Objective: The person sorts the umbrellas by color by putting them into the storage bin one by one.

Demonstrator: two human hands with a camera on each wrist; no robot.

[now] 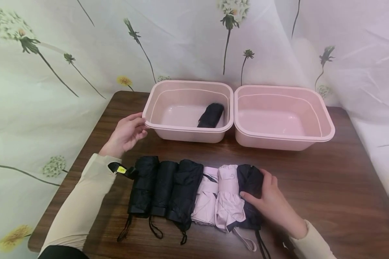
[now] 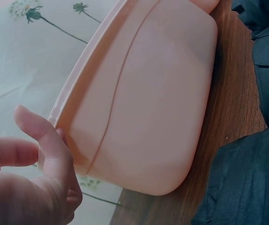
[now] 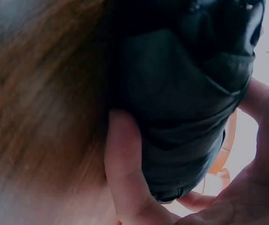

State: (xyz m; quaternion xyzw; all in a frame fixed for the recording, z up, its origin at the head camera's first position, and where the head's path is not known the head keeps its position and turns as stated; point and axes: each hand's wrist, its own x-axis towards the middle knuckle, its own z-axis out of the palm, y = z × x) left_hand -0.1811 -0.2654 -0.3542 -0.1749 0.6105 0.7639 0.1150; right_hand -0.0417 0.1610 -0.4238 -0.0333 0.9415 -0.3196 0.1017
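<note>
High forward-down head view; close wrist views, left's bin in common, right's blurred umbrella apparently too

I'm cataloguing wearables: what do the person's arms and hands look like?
The left sleeve and right sleeve are cream; black fabric meets the left one lower down. A black band with a small yellow label sits at the left cuff. The left hand and right hand are ungloved.
</note>
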